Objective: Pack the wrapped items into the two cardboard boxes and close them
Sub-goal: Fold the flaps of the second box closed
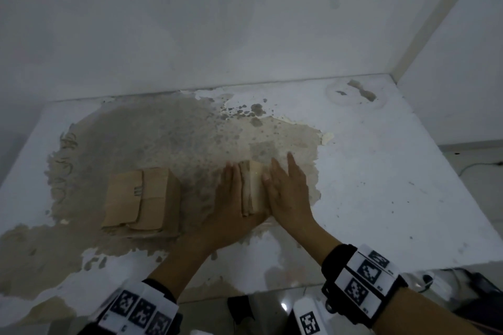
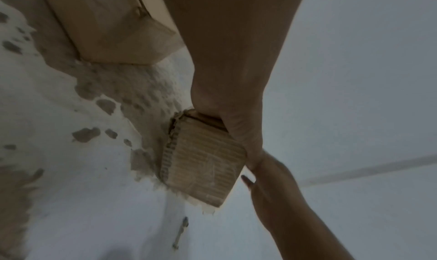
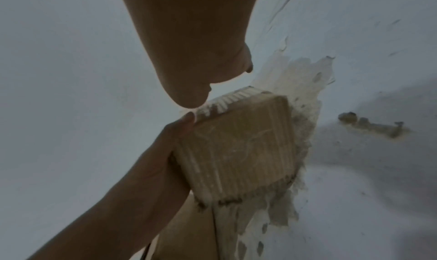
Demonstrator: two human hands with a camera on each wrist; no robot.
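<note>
Both hands are pressing flat against the sides of one small cardboard box [image 1: 253, 190] standing at the middle of the tabletop [image 1: 381, 171]. The left hand [image 1: 231, 198] is lying along the box's left face, fingers straight and pointing away toward the far wall, while the right hand [image 1: 288, 193] is flattened against its right face, fingers straight too and slightly spread. Neither hand is curling around the box; the palms are simply squeezing it between them. From the left wrist view the box [image 2: 203, 161] is showing a ribbed, corrugated face with a ragged edge, and the right hand [image 2: 264, 187] is reaching in from beyond it. The right wrist view is giving the same box [image 3: 236, 152] with the left hand [image 3: 160, 161] along its side. Whether anything is inside I cannot tell, since its top is hardly showing.

A second cardboard box [image 1: 144, 198] is sitting well apart to the left, flaps folded down over its top, so its contents are hidden. That is making two boxes in all. The tabletop is white, with a wide brown patch of peeled surface under both boxes.
</note>
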